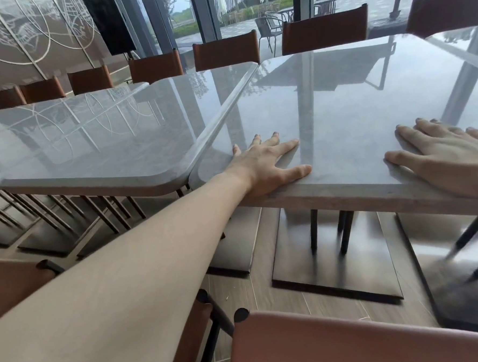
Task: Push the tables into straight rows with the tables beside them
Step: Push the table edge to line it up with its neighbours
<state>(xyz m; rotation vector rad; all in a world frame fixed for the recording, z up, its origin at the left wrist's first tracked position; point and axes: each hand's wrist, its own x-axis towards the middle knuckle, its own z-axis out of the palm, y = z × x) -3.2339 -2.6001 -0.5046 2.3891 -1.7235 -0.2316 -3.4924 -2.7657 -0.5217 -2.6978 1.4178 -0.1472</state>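
Observation:
A glossy grey table [353, 104] stands in front of me, its near edge sticking out closer to me than that of the neighbouring grey table [103, 138] on the left. The two tops touch along their sides. My left hand [267, 165] lies flat on the near left corner of the right table, fingers spread and straight. At that table's near edge, my right hand [443, 157] rests flat on the top, partly cut off by the frame's right side.
Brown chairs [226, 54] line the far side of the tables. Another brown chair back [354, 339] is right below me. Black square table bases [335, 259] sit on the wooden floor. Glass walls stand behind the far chairs.

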